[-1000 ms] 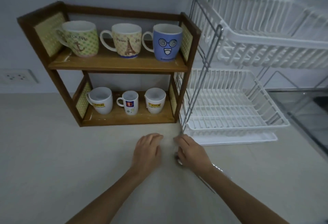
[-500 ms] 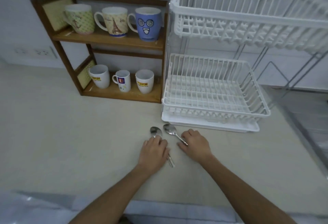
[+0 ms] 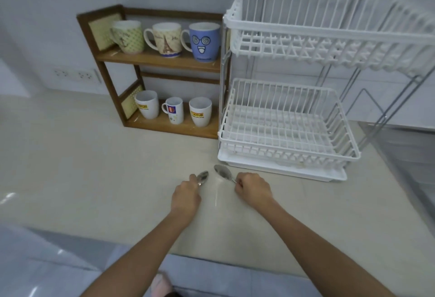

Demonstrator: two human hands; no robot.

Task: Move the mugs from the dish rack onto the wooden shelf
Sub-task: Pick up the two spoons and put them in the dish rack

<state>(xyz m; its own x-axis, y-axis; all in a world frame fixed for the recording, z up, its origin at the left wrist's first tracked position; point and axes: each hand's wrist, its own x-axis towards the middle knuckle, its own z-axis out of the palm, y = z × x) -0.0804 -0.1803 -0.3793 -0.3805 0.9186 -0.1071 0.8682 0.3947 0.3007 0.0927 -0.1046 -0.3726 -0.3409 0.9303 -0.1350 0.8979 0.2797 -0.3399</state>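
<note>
Six mugs stand on the wooden shelf (image 3: pixel 164 60). On the top board are the green dotted mug (image 3: pixel 128 36), the tower mug (image 3: pixel 167 40) and the blue face mug (image 3: pixel 204 38). On the bottom board are a white mug (image 3: pixel 146 104), a small white mug (image 3: pixel 175 110) and one more white mug (image 3: pixel 200 111). The white dish rack (image 3: pixel 289 120), just beside the shelf, shows no mugs in either basket, so the job looks finished.

The left hand (image 3: pixel 186 196) is curled around the handle of a spoon (image 3: pixel 202 177). The right hand (image 3: pixel 253 189) is closed on a second spoon (image 3: pixel 223 173). Both hands are low over the table (image 3: pixel 82 167), near the rack's tray. Nothing blocks the shelf. A wall socket (image 3: pixel 75 75) sits to the left.
</note>
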